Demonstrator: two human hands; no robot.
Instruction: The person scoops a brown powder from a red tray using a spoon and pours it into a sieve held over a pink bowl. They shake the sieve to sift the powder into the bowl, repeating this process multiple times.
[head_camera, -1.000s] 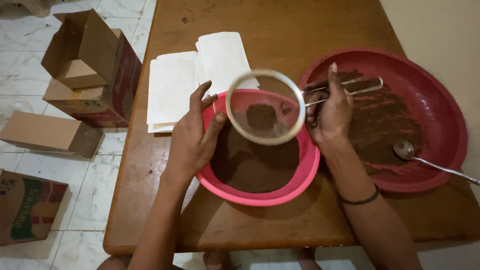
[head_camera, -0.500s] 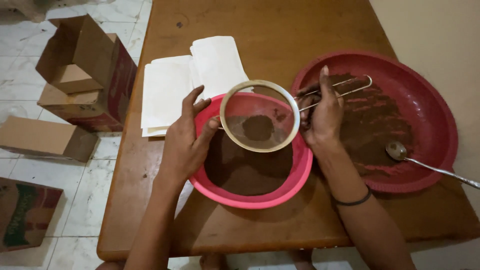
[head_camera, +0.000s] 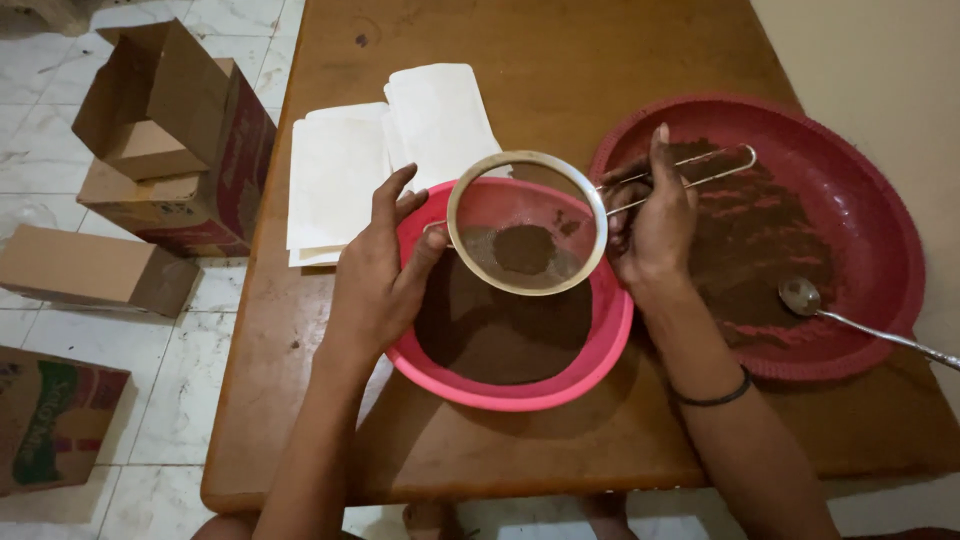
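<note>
Both forearms are bare, with no sleeves visible to the frame's lower edge. The left hand (head_camera: 375, 285) carries no ring, watch or band. The right hand (head_camera: 655, 220) is likewise unadorned; a thin black band (head_camera: 712, 396) encircles its wrist, at 5 o'clock from the hand.

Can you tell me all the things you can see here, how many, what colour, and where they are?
sieve: 1, metal with brown powder inside, held over the pink bowl
pink bowl: 1, pink, table middle, brown powder in it
red tray: 1, dark red, table right, brown powder spread on it
spoon: 1, silver, lying on the red tray's right side
paper bags: a few, white, flat on the table behind the bowl
table: 1, brown wood
cardboard boxes: 3 in view, brown, on the tiled floor at left
left hand: on the pink bowl's rim
right hand: grips the sieve's wire handle, black band on the wrist
</note>
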